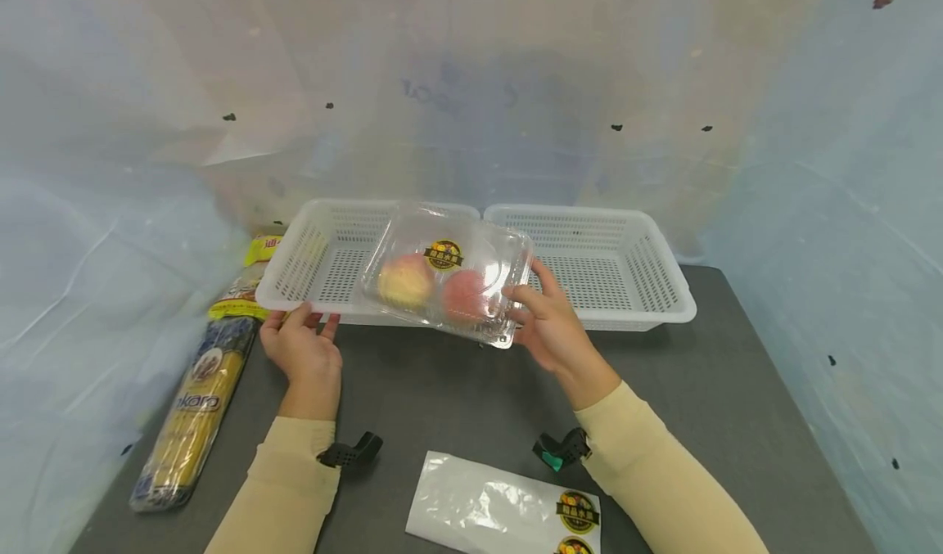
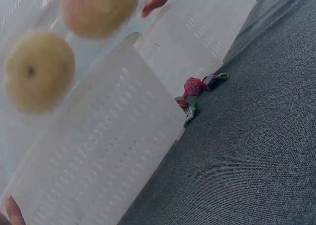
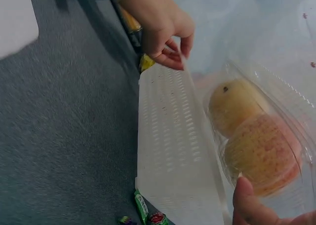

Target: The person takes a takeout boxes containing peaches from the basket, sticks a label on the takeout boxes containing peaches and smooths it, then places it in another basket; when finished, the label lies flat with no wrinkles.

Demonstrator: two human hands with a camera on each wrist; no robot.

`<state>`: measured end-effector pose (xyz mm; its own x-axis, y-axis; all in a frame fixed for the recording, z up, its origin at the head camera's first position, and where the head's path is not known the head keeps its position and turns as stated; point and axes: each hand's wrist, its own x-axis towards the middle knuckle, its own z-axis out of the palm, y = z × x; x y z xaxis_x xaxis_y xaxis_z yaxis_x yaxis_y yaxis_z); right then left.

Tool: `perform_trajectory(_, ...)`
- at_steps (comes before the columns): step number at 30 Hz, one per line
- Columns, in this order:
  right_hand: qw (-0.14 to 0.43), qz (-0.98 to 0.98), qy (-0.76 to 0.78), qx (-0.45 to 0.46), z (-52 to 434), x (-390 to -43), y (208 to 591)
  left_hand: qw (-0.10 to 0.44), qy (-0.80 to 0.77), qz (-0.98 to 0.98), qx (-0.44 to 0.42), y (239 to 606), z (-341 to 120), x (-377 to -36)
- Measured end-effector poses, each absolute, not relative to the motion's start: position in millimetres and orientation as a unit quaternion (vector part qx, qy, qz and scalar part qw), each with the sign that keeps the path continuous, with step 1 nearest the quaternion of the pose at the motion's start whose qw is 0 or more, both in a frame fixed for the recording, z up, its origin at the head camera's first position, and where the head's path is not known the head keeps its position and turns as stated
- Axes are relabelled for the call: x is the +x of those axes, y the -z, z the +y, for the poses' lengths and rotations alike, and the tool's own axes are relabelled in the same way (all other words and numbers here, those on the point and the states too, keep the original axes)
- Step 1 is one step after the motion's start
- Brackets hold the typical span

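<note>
Fingers (image 1: 516, 296) of the right hand (image 1: 548, 329) curl round the near right corner of a clear clamshell box (image 1: 449, 272) holding two peaches, poised over the left white basket (image 1: 295, 272) and not yet set inside. Left hand (image 1: 302, 345) pinches that basket's front rim. Right basket (image 1: 663, 284) sits beside it along the table's far edge. A noodle packet (image 1: 195, 415) lies at the left edge.

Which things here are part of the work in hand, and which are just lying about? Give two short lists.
In use:
- clamshell with two fruits, held by the right hand over the left basket
- left hand, pinching that basket's near rim

Lying about:
- right basket
- noodle pack
- sticker sheet
- sweets by the baskets
</note>
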<state>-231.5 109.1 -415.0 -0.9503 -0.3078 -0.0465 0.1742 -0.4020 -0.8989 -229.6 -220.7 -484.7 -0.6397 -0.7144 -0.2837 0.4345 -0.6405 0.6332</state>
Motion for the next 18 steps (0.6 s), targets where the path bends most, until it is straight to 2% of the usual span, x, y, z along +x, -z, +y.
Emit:
perform_trajectory(8,0.099,0.605,0.788,-0.054,74.3,-256.8,406.0,0.335,0.859,-0.278,0.271,485.0,-219.1,-229.9)
perform_trajectory(18,0.089,0.732,0.672,-0.069,33.1,-284.9,399.7,0.337,0.853,-0.288,0.277,485.6,-219.2,-230.2)
